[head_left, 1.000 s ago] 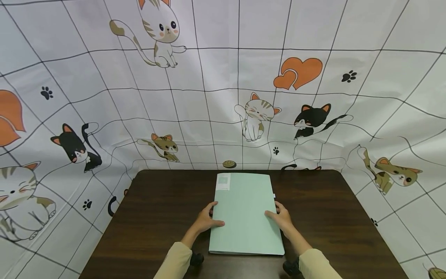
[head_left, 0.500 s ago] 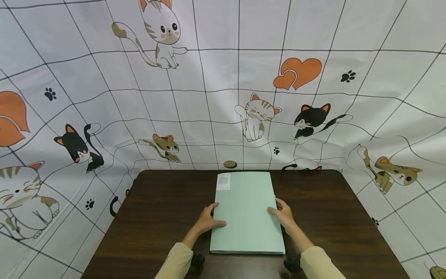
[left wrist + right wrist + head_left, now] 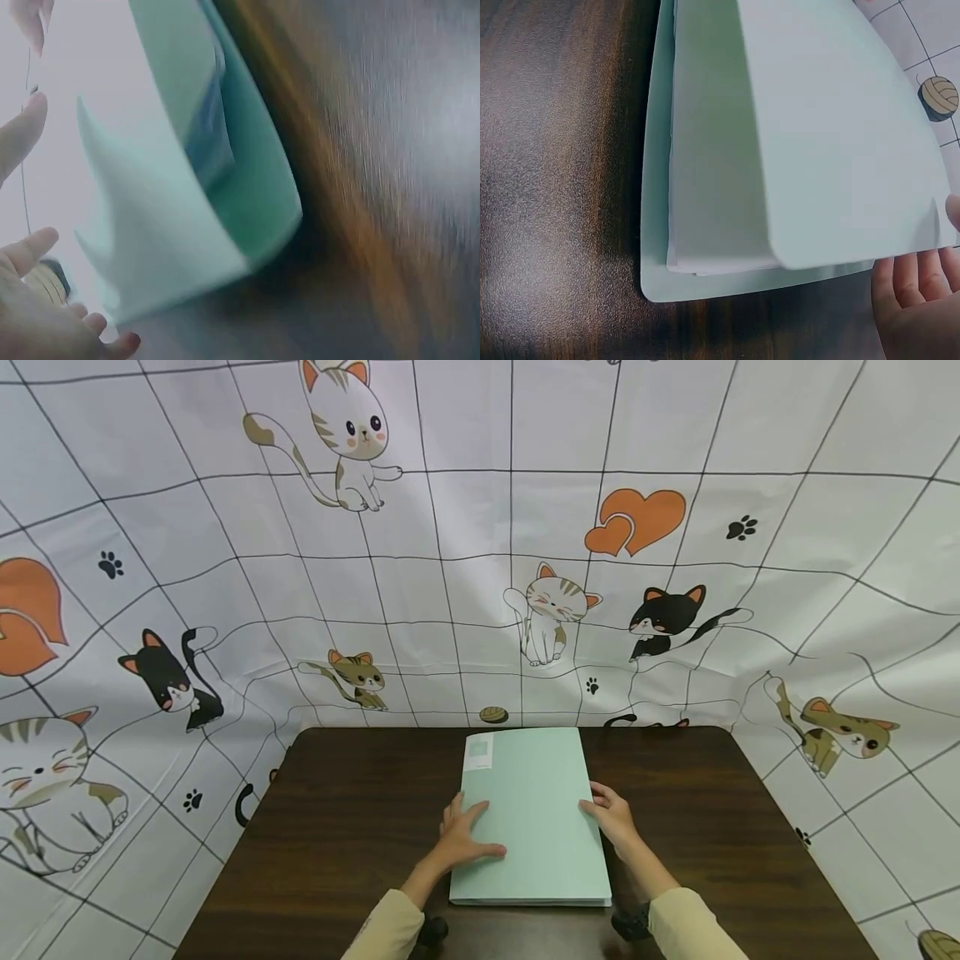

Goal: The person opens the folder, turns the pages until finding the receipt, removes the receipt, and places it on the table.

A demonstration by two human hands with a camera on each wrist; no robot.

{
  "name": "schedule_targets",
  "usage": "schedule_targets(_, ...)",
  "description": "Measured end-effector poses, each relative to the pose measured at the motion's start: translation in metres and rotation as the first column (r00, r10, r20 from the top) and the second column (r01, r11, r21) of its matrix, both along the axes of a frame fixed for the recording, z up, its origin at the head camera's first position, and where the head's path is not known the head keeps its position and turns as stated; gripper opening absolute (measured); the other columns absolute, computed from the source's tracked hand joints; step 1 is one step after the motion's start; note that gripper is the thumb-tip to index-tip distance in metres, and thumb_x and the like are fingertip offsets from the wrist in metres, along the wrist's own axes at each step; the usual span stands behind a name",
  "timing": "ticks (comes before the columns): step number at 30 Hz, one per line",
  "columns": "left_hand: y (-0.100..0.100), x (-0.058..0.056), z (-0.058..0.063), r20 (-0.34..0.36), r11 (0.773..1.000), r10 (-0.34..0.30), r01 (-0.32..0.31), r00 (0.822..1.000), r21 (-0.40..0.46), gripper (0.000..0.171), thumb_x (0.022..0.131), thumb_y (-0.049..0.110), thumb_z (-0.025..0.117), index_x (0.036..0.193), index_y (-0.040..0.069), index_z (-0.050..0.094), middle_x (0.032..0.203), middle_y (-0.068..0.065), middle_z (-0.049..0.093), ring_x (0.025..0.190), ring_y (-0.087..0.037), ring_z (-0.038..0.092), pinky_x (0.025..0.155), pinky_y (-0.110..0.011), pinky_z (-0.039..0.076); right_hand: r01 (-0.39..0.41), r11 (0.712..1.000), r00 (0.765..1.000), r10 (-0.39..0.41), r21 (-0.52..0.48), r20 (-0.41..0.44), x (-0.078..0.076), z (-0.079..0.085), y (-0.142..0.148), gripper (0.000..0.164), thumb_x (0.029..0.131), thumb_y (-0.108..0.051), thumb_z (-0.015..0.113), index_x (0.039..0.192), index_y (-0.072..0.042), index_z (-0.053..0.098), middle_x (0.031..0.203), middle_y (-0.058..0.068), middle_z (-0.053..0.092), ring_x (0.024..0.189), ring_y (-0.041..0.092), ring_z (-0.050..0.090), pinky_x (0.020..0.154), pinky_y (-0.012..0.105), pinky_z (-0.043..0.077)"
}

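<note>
A pale green folder (image 3: 532,860) with a white label (image 3: 478,752) at its top left lies on the dark wooden table. My left hand (image 3: 456,842) is at its left edge, thumb and index finger stretched out over the cover. On the opposite side my right hand (image 3: 613,820) pinches the cover's edge, thumb on top and fingers underneath. The right wrist view has the front cover (image 3: 840,150) raised at its free side, with white sheets (image 3: 712,195) showing inside. Spread fingers of the left hand (image 3: 37,315) appear beside the folder's spine side in the left wrist view.
Dark wood tabletop (image 3: 345,802) extends on both sides of the folder. A white sheet (image 3: 465,593) printed with cats, hearts and grid lines hangs behind and along the sides. Dark wrist-worn devices (image 3: 632,923) sit under the cream sleeves (image 3: 693,927).
My left hand has slid right, its thumb and index finger now farther over the cover. My right hand has shifted slightly along the right edge, still pinching it. The folder stays about where it was.
</note>
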State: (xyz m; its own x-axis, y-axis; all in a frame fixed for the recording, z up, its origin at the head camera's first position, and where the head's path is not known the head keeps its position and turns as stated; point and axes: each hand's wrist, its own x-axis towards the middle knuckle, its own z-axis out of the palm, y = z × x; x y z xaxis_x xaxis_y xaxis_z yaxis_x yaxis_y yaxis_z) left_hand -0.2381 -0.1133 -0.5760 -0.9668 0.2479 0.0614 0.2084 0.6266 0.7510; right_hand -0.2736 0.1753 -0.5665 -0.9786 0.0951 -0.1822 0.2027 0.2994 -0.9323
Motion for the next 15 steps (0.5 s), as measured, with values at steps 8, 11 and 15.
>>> schedule_targets(8, 0.032, 0.019, 0.006, -0.067, 0.98, -0.176, 0.168, 0.982, -0.106, 0.086, 0.069, 0.042, 0.086, 0.139, 0.006, 0.05, 0.15, -0.036, 0.026, 0.137, -0.055, 0.024, 0.105, -0.074, 0.02, 0.014, 0.998, 0.999, -0.012, -0.054, 0.049, -0.002, 0.001, 0.004, 0.049, 0.097, -0.021, 0.056, 0.142, -0.003, 0.047, 0.118, 0.021, 0.065, 0.106, 0.027, 0.062, 0.086, 0.04, 0.052)
schedule_targets(11, 0.043, 0.024, 0.005, -0.074, 0.97, -0.216, 0.205, 0.974, -0.132, 0.093, 0.066, 0.041, 0.088, 0.143, 0.008, 0.047, 0.151, -0.035, 0.025, 0.138, -0.055, 0.023, 0.103, -0.079, 0.016, 0.02, 0.998, 0.998, -0.016, -0.058, 0.055, -0.002, 0.001, 0.004, 0.049, 0.097, -0.021, 0.056, 0.141, -0.003, 0.048, 0.114, 0.018, 0.066, 0.103, 0.026, 0.063, 0.082, 0.037, 0.053)
schedule_targets(15, 0.053, 0.028, 0.0, -0.106, 0.948, -0.257, 0.229, 0.96, -0.222, 0.105, 0.06, 0.044, 0.09, 0.147, 0.011, 0.041, 0.152, -0.035, 0.022, 0.14, -0.055, 0.022, 0.099, -0.083, 0.016, 0.025, 0.998, 0.998, -0.021, -0.06, 0.058, -0.003, 0.001, 0.004, 0.047, 0.097, -0.02, 0.054, 0.141, -0.003, 0.048, 0.112, 0.017, 0.067, 0.102, 0.025, 0.064, 0.079, 0.036, 0.054)
